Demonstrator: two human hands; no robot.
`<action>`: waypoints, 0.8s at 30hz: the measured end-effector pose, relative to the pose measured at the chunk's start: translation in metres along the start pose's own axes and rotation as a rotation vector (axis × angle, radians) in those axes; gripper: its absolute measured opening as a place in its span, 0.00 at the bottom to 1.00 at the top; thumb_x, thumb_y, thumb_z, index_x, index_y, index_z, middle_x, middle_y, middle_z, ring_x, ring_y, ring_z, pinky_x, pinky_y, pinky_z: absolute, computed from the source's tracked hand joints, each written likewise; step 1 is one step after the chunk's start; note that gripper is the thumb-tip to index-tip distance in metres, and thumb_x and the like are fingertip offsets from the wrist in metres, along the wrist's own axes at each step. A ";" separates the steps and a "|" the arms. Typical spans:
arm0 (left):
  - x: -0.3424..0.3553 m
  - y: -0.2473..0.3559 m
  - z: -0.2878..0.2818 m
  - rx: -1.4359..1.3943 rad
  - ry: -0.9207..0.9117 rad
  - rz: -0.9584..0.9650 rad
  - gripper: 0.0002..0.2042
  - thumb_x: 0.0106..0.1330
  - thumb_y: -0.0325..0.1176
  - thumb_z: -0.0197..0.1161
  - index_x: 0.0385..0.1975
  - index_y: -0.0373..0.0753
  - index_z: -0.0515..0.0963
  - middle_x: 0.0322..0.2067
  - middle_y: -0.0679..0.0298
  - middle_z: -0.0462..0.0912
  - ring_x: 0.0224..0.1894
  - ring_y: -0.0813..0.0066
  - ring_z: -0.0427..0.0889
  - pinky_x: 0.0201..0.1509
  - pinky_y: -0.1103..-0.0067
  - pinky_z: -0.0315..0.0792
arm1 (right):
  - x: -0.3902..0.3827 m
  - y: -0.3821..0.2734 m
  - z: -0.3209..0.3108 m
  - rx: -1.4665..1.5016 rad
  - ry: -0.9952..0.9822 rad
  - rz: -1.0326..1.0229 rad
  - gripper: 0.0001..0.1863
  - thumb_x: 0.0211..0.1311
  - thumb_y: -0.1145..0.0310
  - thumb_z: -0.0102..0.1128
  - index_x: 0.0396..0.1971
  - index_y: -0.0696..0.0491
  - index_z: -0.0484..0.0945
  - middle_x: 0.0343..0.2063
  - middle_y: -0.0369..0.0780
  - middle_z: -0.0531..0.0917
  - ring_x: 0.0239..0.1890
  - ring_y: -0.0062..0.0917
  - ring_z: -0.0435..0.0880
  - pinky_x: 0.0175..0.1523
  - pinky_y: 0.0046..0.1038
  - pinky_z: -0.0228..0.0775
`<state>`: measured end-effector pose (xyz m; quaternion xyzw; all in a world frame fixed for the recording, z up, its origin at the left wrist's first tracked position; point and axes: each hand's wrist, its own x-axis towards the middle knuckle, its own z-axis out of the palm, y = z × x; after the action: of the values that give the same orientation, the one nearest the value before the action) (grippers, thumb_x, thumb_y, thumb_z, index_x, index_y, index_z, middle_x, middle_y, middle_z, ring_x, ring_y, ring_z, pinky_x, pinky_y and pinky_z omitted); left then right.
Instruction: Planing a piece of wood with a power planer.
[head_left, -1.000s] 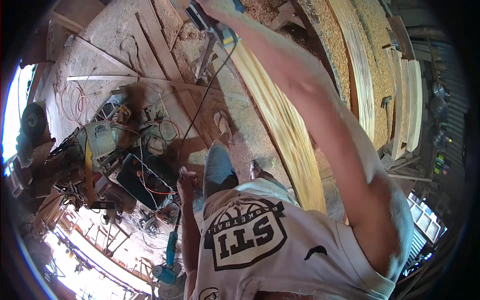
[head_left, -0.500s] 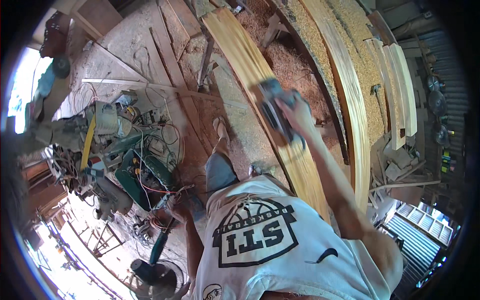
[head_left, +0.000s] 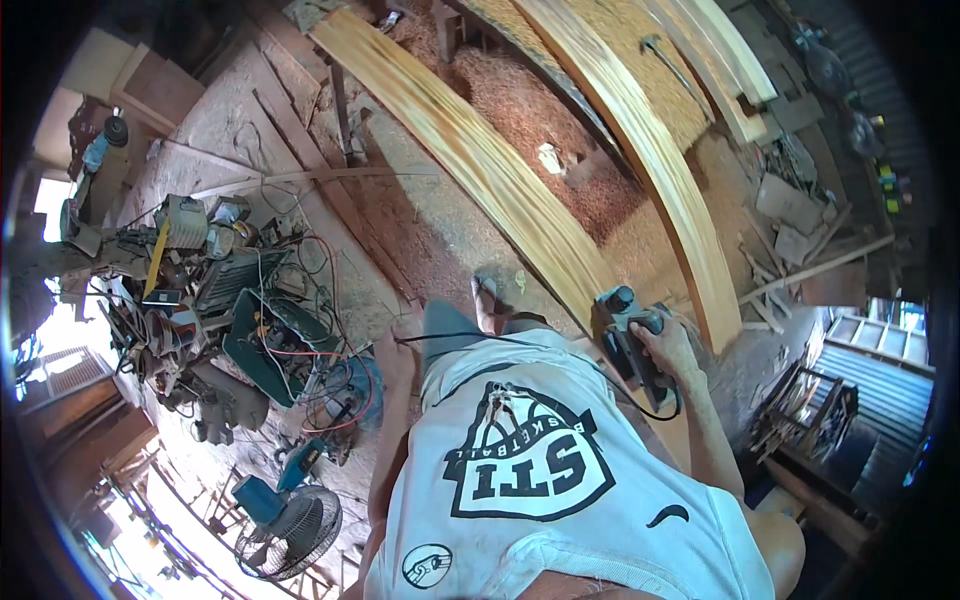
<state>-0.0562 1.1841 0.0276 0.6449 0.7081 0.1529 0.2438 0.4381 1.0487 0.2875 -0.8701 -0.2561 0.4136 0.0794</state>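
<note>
My right hand (head_left: 668,346) is wrapped round the handle of a dark electric planer (head_left: 622,342). The planer rests on the near end of a long, yellowish wooden plank (head_left: 468,145), beside my body. From the tool's rear a black power cord (head_left: 520,342) loops round and runs left across the front of my shirt. At the other side, by my left thigh, my left hand (head_left: 402,338) is closed with the cord passing into its fingers. The planer's underside is hidden against the wood.
A second long board (head_left: 645,150) lies to the right, with a hammer (head_left: 675,70) on sawdust beyond it. Tangled cables and a green casing (head_left: 265,345) crowd the left. A fan (head_left: 290,530) stands at lower left. Wood shavings (head_left: 530,110) cover ground between the boards.
My right hand has drawn the planer back along the plank, from its middle to the near end. My left hand has risen, and the cord now stretches across my front.
</note>
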 end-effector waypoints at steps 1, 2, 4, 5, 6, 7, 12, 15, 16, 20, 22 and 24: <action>-0.012 -0.019 0.019 0.029 -0.010 0.105 0.15 0.72 0.28 0.56 0.52 0.32 0.83 0.43 0.37 0.87 0.48 0.33 0.85 0.55 0.52 0.78 | -0.010 0.018 0.001 -0.007 0.009 -0.001 0.31 0.72 0.57 0.71 0.69 0.56 0.78 0.35 0.45 0.91 0.27 0.28 0.89 0.39 0.34 0.81; -0.020 -0.015 0.025 0.057 -0.035 0.228 0.17 0.67 0.25 0.56 0.53 0.32 0.85 0.39 0.39 0.89 0.46 0.33 0.87 0.52 0.51 0.80 | -0.020 0.041 0.006 -0.004 0.028 0.015 0.31 0.72 0.57 0.71 0.69 0.55 0.78 0.35 0.45 0.91 0.27 0.29 0.89 0.39 0.34 0.81; -0.061 -0.022 0.030 -0.034 0.018 0.341 0.15 0.68 0.24 0.56 0.49 0.31 0.86 0.35 0.43 0.90 0.41 0.39 0.89 0.45 0.57 0.82 | -0.020 0.082 0.025 0.052 0.048 -0.012 0.31 0.71 0.58 0.71 0.70 0.54 0.77 0.36 0.46 0.91 0.28 0.29 0.90 0.40 0.34 0.82; -0.078 -0.020 0.036 -0.143 -0.047 0.174 0.13 0.70 0.26 0.57 0.48 0.31 0.86 0.34 0.45 0.90 0.38 0.45 0.90 0.41 0.60 0.82 | -0.020 0.106 0.034 0.089 0.087 -0.063 0.30 0.71 0.58 0.71 0.69 0.54 0.78 0.36 0.46 0.91 0.29 0.29 0.90 0.41 0.34 0.82; -0.095 -0.021 0.041 -0.245 -0.113 -0.002 0.13 0.72 0.28 0.57 0.47 0.31 0.86 0.33 0.46 0.91 0.36 0.50 0.90 0.37 0.64 0.81 | -0.017 0.128 0.042 0.121 0.123 -0.115 0.30 0.71 0.58 0.71 0.69 0.53 0.79 0.36 0.47 0.91 0.29 0.30 0.90 0.42 0.35 0.82; -0.119 -0.032 0.045 -0.303 -0.115 -0.052 0.13 0.73 0.29 0.57 0.48 0.31 0.86 0.33 0.47 0.91 0.35 0.51 0.90 0.37 0.64 0.81 | -0.006 0.145 0.053 0.162 0.165 -0.231 0.29 0.72 0.57 0.71 0.67 0.53 0.80 0.32 0.43 0.89 0.28 0.26 0.87 0.39 0.32 0.80; -0.271 -0.099 0.031 -0.500 0.068 -0.198 0.13 0.75 0.31 0.58 0.48 0.31 0.86 0.31 0.48 0.90 0.34 0.56 0.90 0.35 0.65 0.80 | -0.008 0.161 0.071 0.215 0.225 -0.290 0.25 0.70 0.54 0.72 0.60 0.53 0.84 0.36 0.48 0.92 0.31 0.34 0.92 0.45 0.36 0.83; -0.368 -0.120 0.029 -0.534 0.268 -0.240 0.13 0.76 0.32 0.58 0.48 0.32 0.86 0.31 0.49 0.90 0.33 0.59 0.90 0.34 0.66 0.80 | -0.015 0.162 0.074 0.232 0.217 -0.283 0.28 0.68 0.50 0.72 0.61 0.52 0.84 0.37 0.49 0.92 0.35 0.38 0.93 0.49 0.39 0.83; -0.394 -0.123 0.030 -0.544 0.329 -0.257 0.13 0.76 0.33 0.59 0.48 0.32 0.86 0.30 0.49 0.90 0.32 0.60 0.90 0.33 0.67 0.79 | -0.009 0.168 0.076 0.221 0.214 -0.290 0.29 0.68 0.49 0.72 0.61 0.52 0.84 0.40 0.51 0.92 0.38 0.41 0.93 0.51 0.41 0.82; -0.471 -0.123 0.032 -0.574 0.477 -0.260 0.14 0.78 0.35 0.59 0.49 0.32 0.86 0.29 0.50 0.90 0.31 0.64 0.90 0.32 0.68 0.79 | 0.009 0.188 0.088 0.220 0.231 -0.398 0.26 0.68 0.46 0.70 0.54 0.52 0.85 0.48 0.53 0.90 0.52 0.48 0.90 0.59 0.45 0.80; -0.495 -0.101 0.033 -0.571 0.463 -0.236 0.14 0.78 0.35 0.59 0.49 0.32 0.86 0.29 0.51 0.90 0.31 0.65 0.90 0.31 0.68 0.78 | 0.024 0.204 0.092 0.224 0.237 -0.482 0.26 0.68 0.45 0.70 0.52 0.53 0.85 0.47 0.53 0.91 0.51 0.48 0.91 0.58 0.46 0.80; -0.504 -0.031 0.011 -0.375 0.170 -0.432 0.12 0.74 0.35 0.64 0.42 0.32 0.88 0.33 0.52 0.88 0.27 0.65 0.84 0.39 0.69 0.76 | 0.036 0.225 0.091 0.165 0.297 -0.485 0.27 0.69 0.43 0.69 0.56 0.47 0.85 0.38 0.49 0.92 0.41 0.40 0.93 0.52 0.43 0.82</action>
<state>-0.0509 0.6817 0.0763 0.4076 0.8062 0.2790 0.3257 0.4734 0.8679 0.1255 -0.8252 -0.4076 0.2703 0.2827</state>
